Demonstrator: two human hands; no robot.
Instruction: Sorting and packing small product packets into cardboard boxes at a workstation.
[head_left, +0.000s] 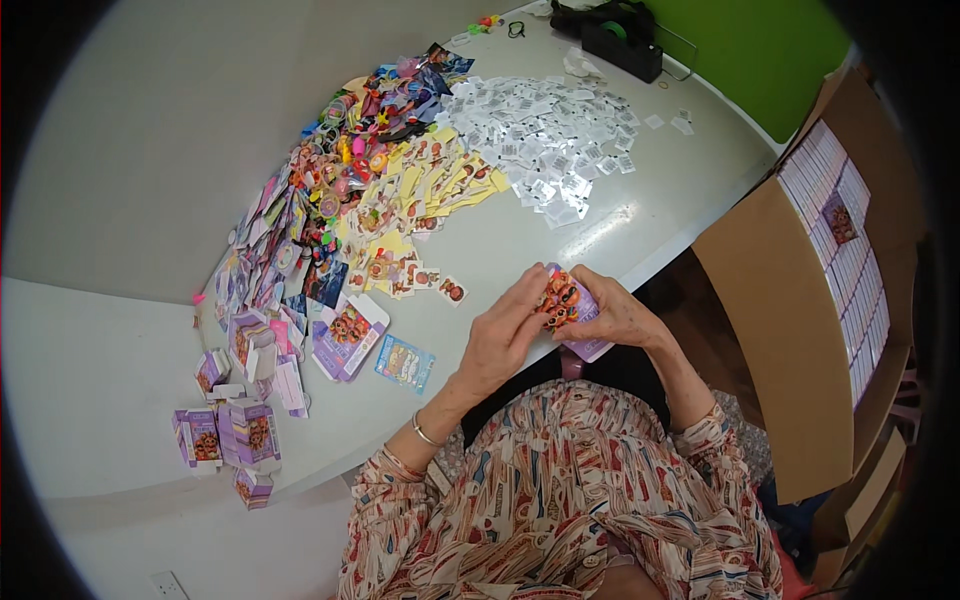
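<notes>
Between my two hands, close to the table's near edge, is a small purple box (590,347) with a colourful cartoon print. My left hand (503,325) presses along its left side with the fingers held together. Around its right side my right hand (622,315) is closed, thumb across the printed front. On the table to the left of my hands lie a blue printed packet (404,364) and a flattened-looking purple box (348,335). Small picture cards (452,290) are scattered just beyond them. What the box holds, if anything, is hidden.
Several purple boxes (249,432) stand in a group at left. Behind lie a heap of small toys (345,150), yellow-backed cards (440,180) and a pile of white labels (540,130). A black tape dispenser (622,50) sits far back. At right, a large carton (780,330) holds rows of packed boxes (835,240).
</notes>
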